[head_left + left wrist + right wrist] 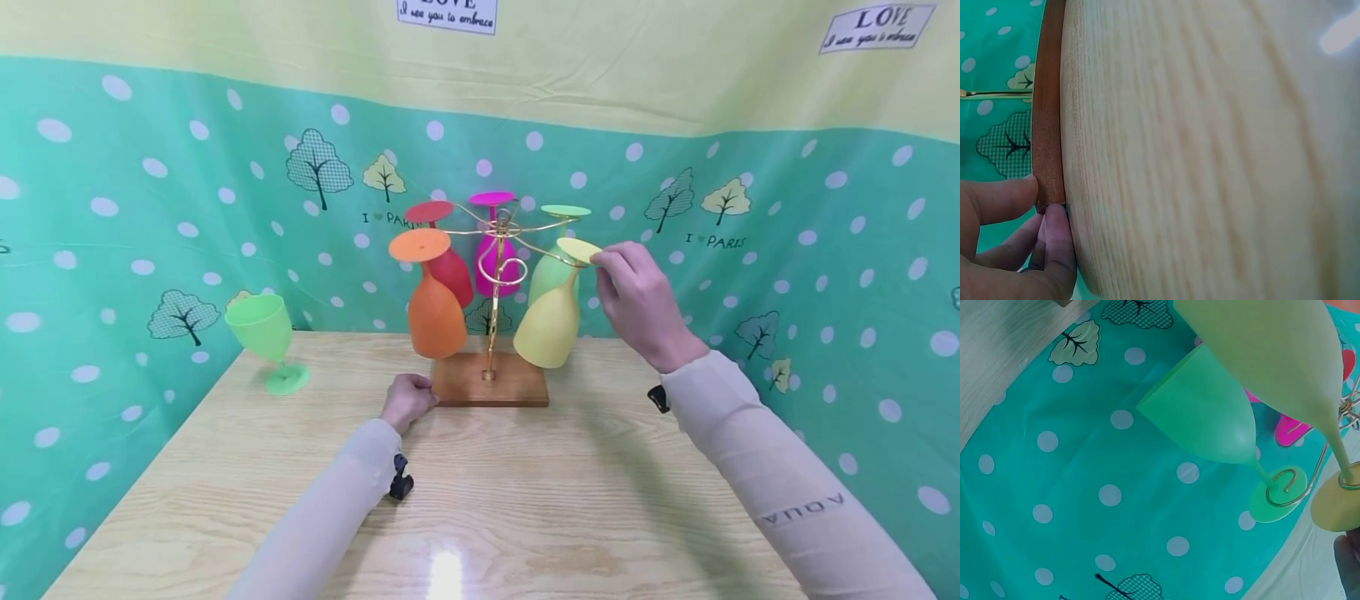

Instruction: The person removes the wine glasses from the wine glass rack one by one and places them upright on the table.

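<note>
A gold wire goblet rack (492, 321) with a wooden base (491, 383) stands on the table. My right hand (641, 300) pinches the edge of the foot of a yellow goblet (551, 327), which hangs upside down from a right-hand hook, its bowl tilted. In the right wrist view the wire passes round the stem of this yellow goblet (1279, 356). My left hand (408, 400) holds the left front corner of the base, thumb on top and a finger against its end, as the left wrist view shows. Orange (435, 312), red (450, 271), magenta (495, 258) and mint green (551, 271) goblets also hang inverted.
A light green goblet (262, 329) stands upright near the table's left edge. The wood-grain table (510, 500) reaches back to a green and yellow printed curtain (240, 167), which closes in on both sides.
</note>
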The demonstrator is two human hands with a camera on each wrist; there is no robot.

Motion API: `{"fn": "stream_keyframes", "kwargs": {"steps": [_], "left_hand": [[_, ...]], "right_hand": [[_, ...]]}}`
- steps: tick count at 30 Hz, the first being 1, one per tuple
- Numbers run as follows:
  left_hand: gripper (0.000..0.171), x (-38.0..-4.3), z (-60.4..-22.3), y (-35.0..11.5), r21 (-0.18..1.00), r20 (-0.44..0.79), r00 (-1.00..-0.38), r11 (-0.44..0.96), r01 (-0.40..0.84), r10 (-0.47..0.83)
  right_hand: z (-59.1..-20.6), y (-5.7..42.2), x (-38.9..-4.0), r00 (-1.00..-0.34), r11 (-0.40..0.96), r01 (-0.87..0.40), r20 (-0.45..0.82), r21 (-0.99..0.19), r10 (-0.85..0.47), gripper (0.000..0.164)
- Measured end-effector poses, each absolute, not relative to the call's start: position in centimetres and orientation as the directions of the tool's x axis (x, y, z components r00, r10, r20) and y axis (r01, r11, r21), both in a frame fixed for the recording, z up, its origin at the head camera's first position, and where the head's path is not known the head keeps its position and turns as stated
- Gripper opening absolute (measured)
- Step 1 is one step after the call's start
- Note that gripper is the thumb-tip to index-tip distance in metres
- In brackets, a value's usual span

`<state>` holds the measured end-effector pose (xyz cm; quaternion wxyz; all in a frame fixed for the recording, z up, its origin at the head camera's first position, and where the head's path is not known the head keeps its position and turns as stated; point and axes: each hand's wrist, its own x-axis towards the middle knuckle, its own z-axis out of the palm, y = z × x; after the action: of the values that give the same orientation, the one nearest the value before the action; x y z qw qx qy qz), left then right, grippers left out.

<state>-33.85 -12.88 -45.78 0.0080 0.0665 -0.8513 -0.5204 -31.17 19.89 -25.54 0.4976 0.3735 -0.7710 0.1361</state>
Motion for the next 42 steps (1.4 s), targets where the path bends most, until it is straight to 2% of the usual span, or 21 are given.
{"fn": "stream_keyframes", "kwargs": {"steps": [4,12,17,22,27,37,42], "left_hand": [[0.027,-33.8,-45.8,-12.9,0.89,-0.061,-0.991,0.443,-0.109,-0.121],[0.026,-33.8,-45.7,-12.8,0.883,-0.061,-0.99,0.455,-0.113,-0.128],[0.026,-33.8,-45.7,-12.9,0.881,-0.052,-0.992,0.463,-0.102,-0.119],[0.026,-33.8,-45.8,-13.0,0.874,-0.055,-0.99,0.474,-0.11,-0.129],[0.027,-33.9,-45.9,-12.9,0.87,-0.059,-0.989,0.479,-0.116,-0.132],[0.029,-33.9,-45.9,-12.8,0.861,-0.058,-0.989,0.495,-0.117,-0.134],[0.028,-33.8,-45.8,-12.9,0.861,-0.053,-0.989,0.495,-0.115,-0.137]], "right_hand": [[-25.3,19.6,-31.2,-0.22,0.712,-0.681,0.88,0.171,-0.422,0.011],[-25.3,19.1,-30.9,-0.14,0.71,-0.691,0.939,0.135,-0.315,0.015],[-25.1,19.0,-30.9,-0.109,0.698,-0.694,0.934,0.174,-0.341,0.019],[-24.4,18.3,-31.1,-0.1,0.679,-0.708,0.924,0.194,-0.369,0.014],[-23.4,17.4,-31.4,-0.172,0.7,-0.694,0.905,0.169,-0.389,0.01],[-22.4,16.8,-32.2,-0.392,0.741,-0.671,0.843,0.012,-0.368,0.011],[-22.3,17.4,-32.4,-0.44,0.767,-0.641,0.83,-0.025,-0.341,0.013]]}}
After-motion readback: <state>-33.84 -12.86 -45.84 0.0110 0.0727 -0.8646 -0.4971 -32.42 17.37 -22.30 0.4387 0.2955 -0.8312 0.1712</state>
